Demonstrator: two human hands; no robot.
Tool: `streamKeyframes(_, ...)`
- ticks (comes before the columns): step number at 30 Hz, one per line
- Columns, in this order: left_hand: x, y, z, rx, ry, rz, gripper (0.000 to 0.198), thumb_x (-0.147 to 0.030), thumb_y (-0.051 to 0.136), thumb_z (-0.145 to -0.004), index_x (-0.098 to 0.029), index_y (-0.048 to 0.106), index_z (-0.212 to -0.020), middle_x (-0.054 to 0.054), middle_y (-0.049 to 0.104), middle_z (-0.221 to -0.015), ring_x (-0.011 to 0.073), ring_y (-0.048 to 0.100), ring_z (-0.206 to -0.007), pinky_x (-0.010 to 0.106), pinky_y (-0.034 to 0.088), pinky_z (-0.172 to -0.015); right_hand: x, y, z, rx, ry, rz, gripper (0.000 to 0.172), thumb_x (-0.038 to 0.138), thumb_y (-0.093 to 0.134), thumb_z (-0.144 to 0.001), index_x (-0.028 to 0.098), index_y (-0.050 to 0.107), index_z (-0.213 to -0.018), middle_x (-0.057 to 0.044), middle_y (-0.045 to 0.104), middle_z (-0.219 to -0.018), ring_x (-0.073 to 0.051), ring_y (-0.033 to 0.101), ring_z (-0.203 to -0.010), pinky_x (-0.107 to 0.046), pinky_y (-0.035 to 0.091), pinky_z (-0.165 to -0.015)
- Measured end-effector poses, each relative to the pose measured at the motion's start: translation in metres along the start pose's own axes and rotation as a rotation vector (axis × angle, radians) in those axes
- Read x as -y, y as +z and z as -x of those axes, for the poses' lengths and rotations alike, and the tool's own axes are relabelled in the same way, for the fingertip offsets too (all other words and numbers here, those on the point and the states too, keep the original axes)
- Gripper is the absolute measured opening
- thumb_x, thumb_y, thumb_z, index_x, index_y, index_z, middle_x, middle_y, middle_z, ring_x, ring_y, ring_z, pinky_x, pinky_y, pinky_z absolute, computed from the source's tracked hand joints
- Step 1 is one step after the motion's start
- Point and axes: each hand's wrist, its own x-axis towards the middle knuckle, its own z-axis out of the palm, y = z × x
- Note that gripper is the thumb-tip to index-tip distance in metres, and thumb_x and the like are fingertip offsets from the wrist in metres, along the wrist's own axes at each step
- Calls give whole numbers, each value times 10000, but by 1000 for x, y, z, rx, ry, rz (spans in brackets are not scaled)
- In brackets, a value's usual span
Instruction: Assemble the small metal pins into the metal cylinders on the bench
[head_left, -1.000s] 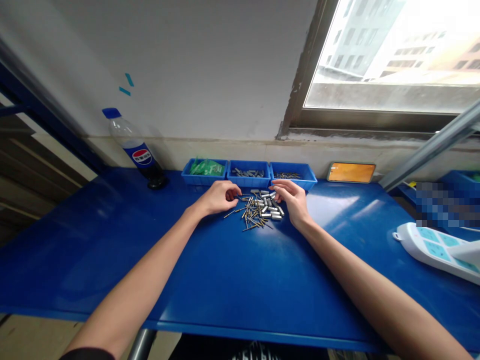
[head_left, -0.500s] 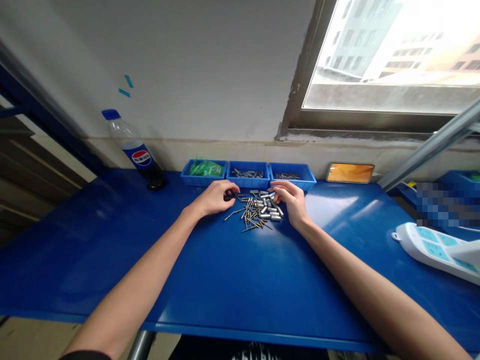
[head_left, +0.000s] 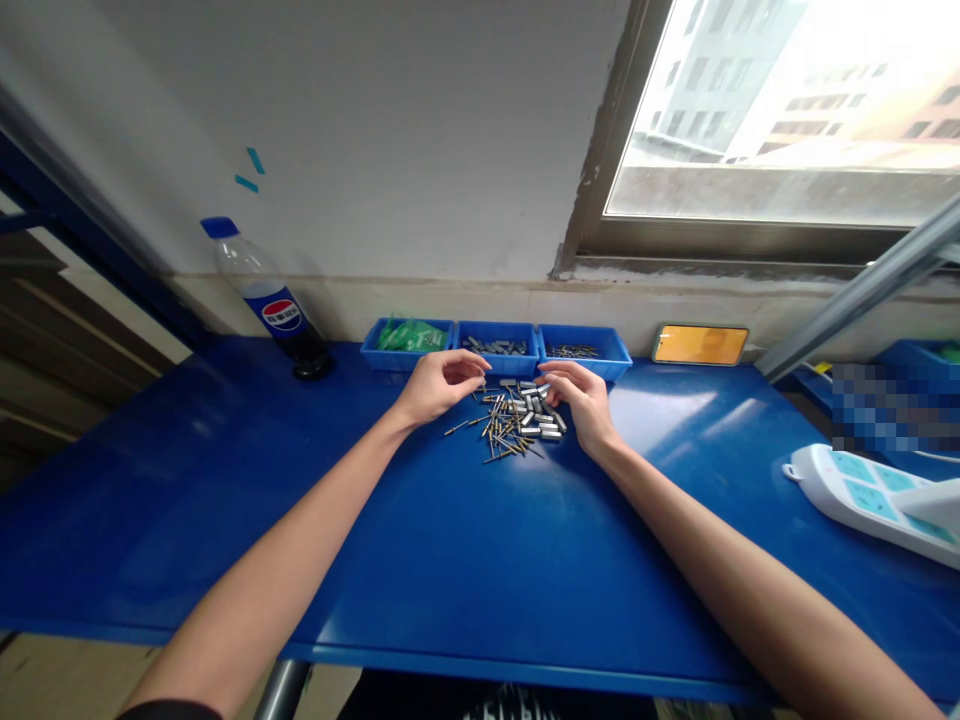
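Head view: left hand (head_left: 435,385) is hovering pinched, right hand (head_left: 583,402) is touching scattered small brass-and-silver metal pins (head_left: 517,422), both grips unclear; picking singly with fingertips suits.

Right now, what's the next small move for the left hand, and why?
Probably lower the left hand onto the loose pin at the left edge of the pile. Its fingers are curled just above the pile, and I cannot tell whether they hold anything; that pin lies apart and nearest. The right hand rests on the silver pieces.

Three blue bins (head_left: 496,362), one bottle (head_left: 274,305), one phone (head_left: 700,344), two hands (head_left: 435,385).
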Motion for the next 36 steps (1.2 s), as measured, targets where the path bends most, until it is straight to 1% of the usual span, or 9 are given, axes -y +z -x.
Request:
streamKeyframes(5, -3, 16, 2, -27, -121, 241, 315, -362, 866, -689, -128, 754, -869, 100, 794, -900, 244, 771, -881, 366, 621, -863, 6, 6, 7, 118, -89, 152, 298, 438, 738, -836, 224, 754, -1043, -43, 772, -901, -175, 644, -707, -299, 477, -615)
streamKeyframes(9, -3, 20, 4, -21, -187, 315, 348, -372, 896, -647, -123, 733, -828, 89, 784, -836, 243, 774, -833, 373, 628, -831, 9, 9, 10, 228, -171, 253, 324, 452, 747, -851, 230, 765, -1087, -41, 786, -913, -158, 592, -666, -297, 418, -580)
streamKeyframes(18, -5, 26, 5, 5, -188, 362, 364, -374, 903, -651, -123, 720, -841, 85, 779, -865, 228, 769, -851, 368, 620, -862, 5, 9, 8, 229, -140, 247, 261, 463, 774, -829, 237, 817, -952, -47, 793, -868, -186, 638, -674, -325, 476, -605)
streamKeyframes(21, -4, 28, 5, 35, -119, 249, 377, -382, 860, -712, -131, 731, -962, 89, 784, -906, 216, 762, -847, 355, 621, -849, 3, 8, 7, 226, -70, 180, 277, 482, 799, -800, 227, 824, -904, -60, 798, -860, -217, 689, -710, -355, 538, -662)
streamKeyframes(24, -2, 20, 5, 27, 11, -30, 324, -336, 784, -790, -166, 737, -1062, 77, 786, -970, 208, 752, -884, 333, 610, -842, 2, 7, 6, 116, -58, 118, 280, 480, 819, -778, 224, 819, -891, -62, 801, -877, -236, 722, -767, -378, 576, -734)
streamKeyframes(27, 1, 6, 4, -24, 136, -381, 202, -266, 700, -836, -193, 762, -1014, 63, 785, -1003, 220, 731, -921, 353, 582, -878, 1, 5, 4, -31, -104, 63, 278, 442, 810, -798, 229, 803, -975, -68, 804, -1002, -249, 741, -919, -389, 582, -850)
streamKeyframes(29, 3, -4, 3, 3, 179, -533, 157, -239, 677, -834, -195, 775, -948, 65, 787, -997, 240, 721, -941, 377, 558, -926, -1, 3, 2, -82, -131, 52, 340, 409, 795, -817, 230, 775, -1105, -78, 785, -1135, -250, 725, -1035, -386, 573, -898)
streamKeyframes(32, 7, -13, 3, 98, 178, -629, 137, -230, 673, -826, -195, 785, -897, 70, 786, -965, 244, 720, -915, 358, 552, -903, -5, 1, -1, -85, -117, 76, 438, 409, 770, -832, 228, 726, -1228, -96, 741, -1263, -244, 708, -1058, -369, 585, -833)
streamKeyframes(36, 13, -16, 2, 166, 158, -651, 153, -199, 644, -846, -194, 783, -909, 67, 777, -938, 225, 720, -873, 322, 552, -850, -6, 0, -1, -71, -81, 57, 412, 428, 734, -845, 221, 716, -1201, -98, 752, -1224, -208, 711, -882, -343, 578, -723)
